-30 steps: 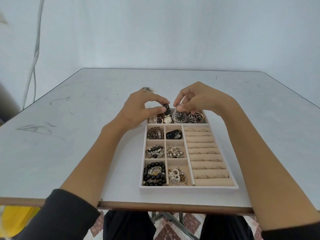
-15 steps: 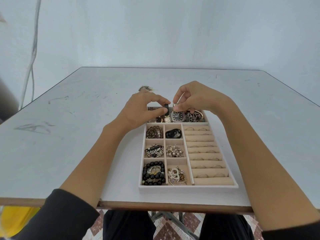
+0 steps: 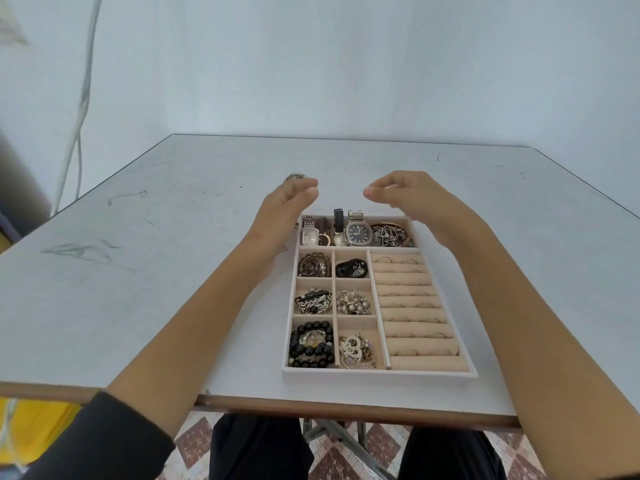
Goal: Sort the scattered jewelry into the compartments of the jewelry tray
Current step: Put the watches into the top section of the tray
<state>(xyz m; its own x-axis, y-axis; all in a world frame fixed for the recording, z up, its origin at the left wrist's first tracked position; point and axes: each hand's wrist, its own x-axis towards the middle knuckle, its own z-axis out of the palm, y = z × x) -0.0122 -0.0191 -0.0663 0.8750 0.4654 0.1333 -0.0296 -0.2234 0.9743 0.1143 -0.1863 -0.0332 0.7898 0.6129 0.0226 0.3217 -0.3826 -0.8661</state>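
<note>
The white jewelry tray (image 3: 379, 373) lies near the table's front edge. Its far row holds a rectangular silver watch (image 3: 309, 233), a small gold watch with a black strap (image 3: 339, 230), a dark-faced steel watch (image 3: 359, 232) and a bundle of metal links (image 3: 391, 234). Bracelets and brooches fill the small left compartments, such as the black bead bracelet (image 3: 311, 344). Rings sit in the beige ring rolls (image 3: 414, 308). My left hand (image 3: 284, 209) hovers by the tray's far-left corner, empty, fingers loose. My right hand (image 3: 410, 199) hovers above the far-right corner, also empty.
A small loose metallic piece (image 3: 294, 176) lies on the grey table (image 3: 138, 271) just beyond my left fingertips. A white cable (image 3: 81, 109) hangs down the wall at the far left. My legs show below the table's front edge.
Both hands have let go of the watches in the far row and lifted apart, opening. The black-strapped watch and the steel watch now rest uncovered in the tray.
</note>
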